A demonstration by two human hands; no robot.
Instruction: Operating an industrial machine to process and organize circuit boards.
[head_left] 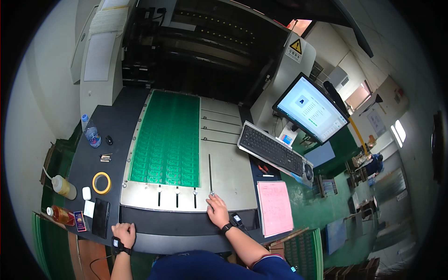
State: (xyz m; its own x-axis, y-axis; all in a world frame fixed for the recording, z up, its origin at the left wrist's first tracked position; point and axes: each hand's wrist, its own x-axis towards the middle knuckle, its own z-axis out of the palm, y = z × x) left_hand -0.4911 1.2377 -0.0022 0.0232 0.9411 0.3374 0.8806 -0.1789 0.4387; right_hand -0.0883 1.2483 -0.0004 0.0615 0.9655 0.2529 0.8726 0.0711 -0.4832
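A green printed circuit board panel lies on the metal plate of a large machine. Several small round knobs sit in slots along the plate's front. My right hand reaches over the plate's front edge, its fingertips closed on the small metal knob at the lower end of a long slot, right of the panel. At the table's front edge, on the left, my left hand rests with its fingers curled in; nothing shows in it.
On the left stand a water bottle, a yellow tape roll, a dark phone and a squeeze bottle. To the right are pink sheets, a keyboard and a monitor. A person is far off.
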